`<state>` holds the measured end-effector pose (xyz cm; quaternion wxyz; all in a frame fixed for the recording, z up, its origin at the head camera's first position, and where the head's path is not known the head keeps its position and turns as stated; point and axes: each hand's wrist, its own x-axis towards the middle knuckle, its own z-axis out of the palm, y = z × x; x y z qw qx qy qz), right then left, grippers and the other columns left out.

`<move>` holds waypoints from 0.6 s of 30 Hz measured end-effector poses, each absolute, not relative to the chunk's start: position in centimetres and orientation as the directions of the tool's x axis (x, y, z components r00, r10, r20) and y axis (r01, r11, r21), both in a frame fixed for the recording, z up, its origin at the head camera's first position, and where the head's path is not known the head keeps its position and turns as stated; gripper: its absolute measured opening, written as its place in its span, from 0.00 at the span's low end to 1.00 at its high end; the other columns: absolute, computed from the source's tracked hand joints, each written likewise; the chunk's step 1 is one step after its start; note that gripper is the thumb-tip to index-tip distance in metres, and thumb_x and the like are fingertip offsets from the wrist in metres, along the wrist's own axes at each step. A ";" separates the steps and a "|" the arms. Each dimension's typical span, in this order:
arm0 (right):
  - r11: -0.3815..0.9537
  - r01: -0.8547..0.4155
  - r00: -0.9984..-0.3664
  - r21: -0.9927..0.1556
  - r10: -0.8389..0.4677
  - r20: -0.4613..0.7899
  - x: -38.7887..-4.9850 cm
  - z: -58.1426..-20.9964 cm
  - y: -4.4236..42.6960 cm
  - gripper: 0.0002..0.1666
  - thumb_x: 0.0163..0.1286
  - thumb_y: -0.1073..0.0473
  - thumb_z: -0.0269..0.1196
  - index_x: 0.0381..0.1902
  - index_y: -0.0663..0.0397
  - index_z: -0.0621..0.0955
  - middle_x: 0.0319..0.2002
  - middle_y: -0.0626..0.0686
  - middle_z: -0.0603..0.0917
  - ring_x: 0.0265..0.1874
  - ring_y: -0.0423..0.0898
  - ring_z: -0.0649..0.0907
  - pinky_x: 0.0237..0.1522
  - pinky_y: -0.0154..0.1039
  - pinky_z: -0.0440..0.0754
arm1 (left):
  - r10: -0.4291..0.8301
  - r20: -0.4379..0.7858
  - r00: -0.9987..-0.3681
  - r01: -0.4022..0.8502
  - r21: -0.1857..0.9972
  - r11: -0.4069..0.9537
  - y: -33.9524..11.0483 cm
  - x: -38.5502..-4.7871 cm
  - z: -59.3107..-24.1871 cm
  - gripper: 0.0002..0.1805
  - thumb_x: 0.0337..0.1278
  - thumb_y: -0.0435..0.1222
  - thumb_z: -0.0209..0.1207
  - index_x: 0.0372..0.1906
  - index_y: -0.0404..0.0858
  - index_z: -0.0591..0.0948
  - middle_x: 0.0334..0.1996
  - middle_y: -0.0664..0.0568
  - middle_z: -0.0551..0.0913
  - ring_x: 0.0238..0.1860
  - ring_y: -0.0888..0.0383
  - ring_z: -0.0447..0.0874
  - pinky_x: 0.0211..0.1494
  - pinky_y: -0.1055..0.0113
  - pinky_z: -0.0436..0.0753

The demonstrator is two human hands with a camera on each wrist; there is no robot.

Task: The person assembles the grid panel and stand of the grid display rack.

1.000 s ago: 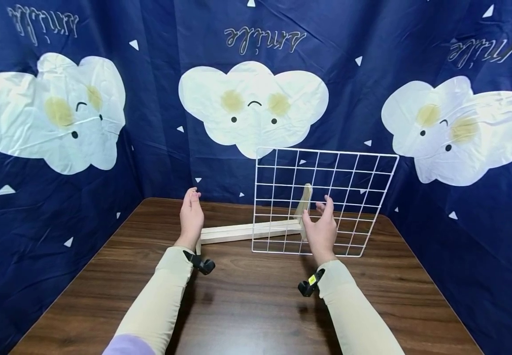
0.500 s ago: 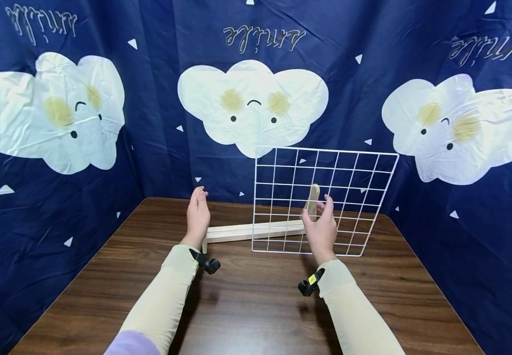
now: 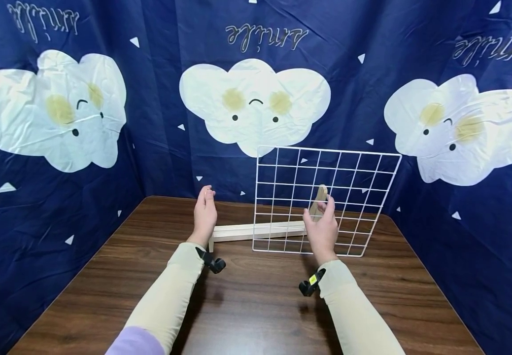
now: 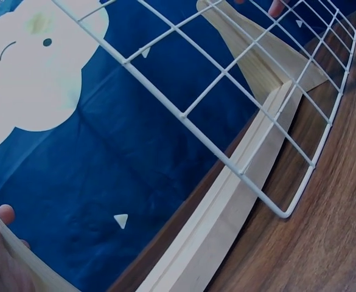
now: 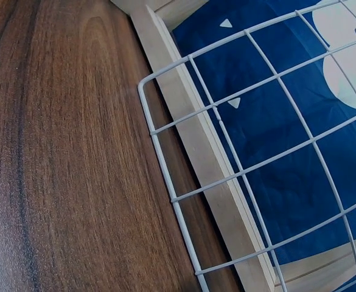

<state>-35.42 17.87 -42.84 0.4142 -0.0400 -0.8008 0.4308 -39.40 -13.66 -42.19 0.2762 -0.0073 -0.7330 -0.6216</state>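
My left hand grips the left end piece of a wooden stand; most of that piece is hidden behind the hand, and part of it shows in the left wrist view. The stand's long rail runs rightward to an upright end piece. A white wire grid is in front of the rail's right part, tilted. My right hand holds the grid with thumb and fingers apart and curved; the exact contact is unclear. In the right wrist view the grid crosses over the rail.
The brown wooden tabletop lies below both arms. A dark blue curtain with white clouds and small triangles stands behind and on both sides. Each wrist wears a black strap mount.
My left hand has moved to the right, and the wooden stand has slid right with it behind the grid. My right hand and the grid have hardly moved.
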 end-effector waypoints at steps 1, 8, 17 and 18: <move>0.627 -0.289 -0.657 -0.723 0.420 0.626 -35.4 -42.8 17.9 0.43 0.61 0.55 0.73 0.70 0.53 0.67 0.53 0.53 0.85 0.54 0.53 0.84 0.48 0.57 0.79 | -0.332 0.414 -0.848 0.352 0.907 0.231 -13.6 -39.4 -42.2 0.25 0.82 0.49 0.39 0.68 0.40 0.72 0.60 0.40 0.79 0.65 0.45 0.72 0.69 0.50 0.68; 0.632 -0.278 -0.666 -0.724 0.416 0.619 -35.2 -42.8 17.9 0.42 0.62 0.52 0.72 0.70 0.53 0.66 0.54 0.54 0.85 0.54 0.54 0.84 0.49 0.57 0.79 | -0.316 0.410 -0.856 0.351 0.908 0.228 -12.8 -39.3 -42.2 0.25 0.82 0.50 0.40 0.69 0.40 0.71 0.62 0.38 0.78 0.66 0.45 0.72 0.70 0.50 0.67; 0.631 -0.274 -0.664 -0.725 0.421 0.618 -35.3 -42.8 17.8 0.44 0.62 0.52 0.72 0.71 0.52 0.65 0.55 0.52 0.85 0.54 0.55 0.84 0.49 0.56 0.79 | -0.336 0.407 -0.849 0.354 0.912 0.210 -11.8 -39.4 -42.0 0.24 0.82 0.47 0.41 0.71 0.41 0.70 0.66 0.39 0.76 0.70 0.46 0.70 0.72 0.51 0.66; 0.632 -0.273 -0.663 -0.725 0.423 0.618 -35.3 -42.7 17.8 0.44 0.62 0.52 0.72 0.72 0.52 0.65 0.55 0.52 0.85 0.54 0.54 0.84 0.50 0.56 0.79 | -0.338 0.408 -0.848 0.355 0.911 0.210 -11.8 -39.4 -42.0 0.25 0.82 0.47 0.41 0.72 0.41 0.70 0.67 0.39 0.75 0.70 0.46 0.69 0.73 0.51 0.66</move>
